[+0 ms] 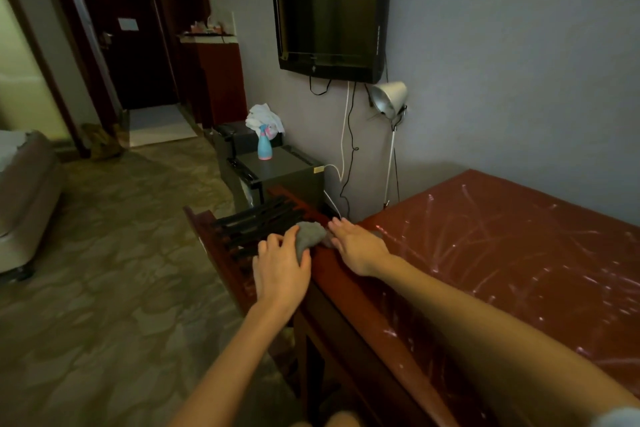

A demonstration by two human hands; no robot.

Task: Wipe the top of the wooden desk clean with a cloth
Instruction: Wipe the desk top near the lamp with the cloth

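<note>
Two hands at the left corner of the wooden desk, grey cloth bunched there.
From my remote seat, my left hand curls thumb and fingers round the grey cloth. It looks soft, light and limp, best gathered as a full-palm wad. Just right of it, my right hand lies flat, fingers straight, on the glossy red-brown top, which is hard, slick-looking and streaked with pale smears.

text: none legible | door notice: too small to read
</note>
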